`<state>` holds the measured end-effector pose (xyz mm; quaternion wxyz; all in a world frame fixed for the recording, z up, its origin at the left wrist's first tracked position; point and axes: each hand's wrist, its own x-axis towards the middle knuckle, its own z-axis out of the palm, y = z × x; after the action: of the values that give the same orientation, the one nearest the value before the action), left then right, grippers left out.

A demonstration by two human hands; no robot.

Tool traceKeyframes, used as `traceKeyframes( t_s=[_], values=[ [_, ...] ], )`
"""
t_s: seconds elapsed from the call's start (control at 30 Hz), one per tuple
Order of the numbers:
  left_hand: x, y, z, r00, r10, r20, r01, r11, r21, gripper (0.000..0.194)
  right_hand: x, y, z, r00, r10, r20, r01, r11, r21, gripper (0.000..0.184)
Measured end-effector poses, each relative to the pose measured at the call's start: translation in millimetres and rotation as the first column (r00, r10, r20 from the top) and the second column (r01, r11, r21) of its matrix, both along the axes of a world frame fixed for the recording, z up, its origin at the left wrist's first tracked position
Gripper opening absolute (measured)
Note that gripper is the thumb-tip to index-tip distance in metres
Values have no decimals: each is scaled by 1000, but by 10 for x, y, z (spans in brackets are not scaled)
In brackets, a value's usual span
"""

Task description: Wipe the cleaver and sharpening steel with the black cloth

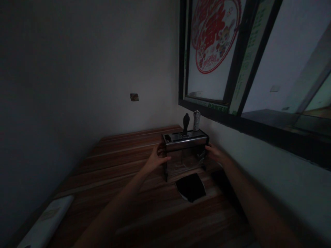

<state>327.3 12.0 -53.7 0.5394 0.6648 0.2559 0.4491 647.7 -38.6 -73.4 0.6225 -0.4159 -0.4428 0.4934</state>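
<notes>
A box-shaped holder (185, 158) with a metallic slotted top, dark ends and a shiny front stands on the wood-grain surface; it looks like a knife block. A dark handle (186, 122) sticks up from its top. Beside that handle rises a whitish, dark-patterned upright piece (197, 120), its kind unclear in the dim light. My left hand (156, 158) grips the holder's left end, with the thumb against the front. At the opposite end, my right hand (214, 153) has its fingers on the holder's right side. A black flat piece (191, 187) with a pale edge lies in front.
The wood-grain surface (124, 155) meets a plain wall (144, 117) at the back. A dark-framed window (227, 113) with a red round decal (213, 38) runs along the right. A white long object (49, 217) lies at the lower left. Another dark flat thing (223, 184) lies under my right forearm.
</notes>
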Motion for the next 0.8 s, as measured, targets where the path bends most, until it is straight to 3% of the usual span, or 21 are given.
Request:
traceKeyframes(
  t_s=[0.27,0.4,0.5,0.6,0.63,0.7,0.8],
  values=[
    [23,-82,-73,999,44,-23,-42,996,84,86,-91,-83,32,998,-47,29,47,998,29,40],
    [-164,-197,-82,996,85,-29,-81,988,133,80,-234,-354,131,980,-176,96,158,973,170,51],
    [-437,-302,-80,976,217,20,-218,967,132,55,-450,-725,189,912,-374,169,322,908,269,49],
    [-679,-428,-130,934,354,55,-356,934,37,35,-821,-1077,182,757,-635,158,586,765,268,25],
    [-725,-479,-168,923,375,81,-375,927,-20,33,-989,-1153,165,750,-641,165,596,762,253,18],
    [-753,-600,-277,908,386,163,-360,918,-166,34,-1393,-1220,114,814,-542,209,501,837,217,15],
    [-698,-815,-477,896,370,247,-269,892,-364,35,-2104,-1143,8,910,-327,255,293,942,164,27]
  ],
)
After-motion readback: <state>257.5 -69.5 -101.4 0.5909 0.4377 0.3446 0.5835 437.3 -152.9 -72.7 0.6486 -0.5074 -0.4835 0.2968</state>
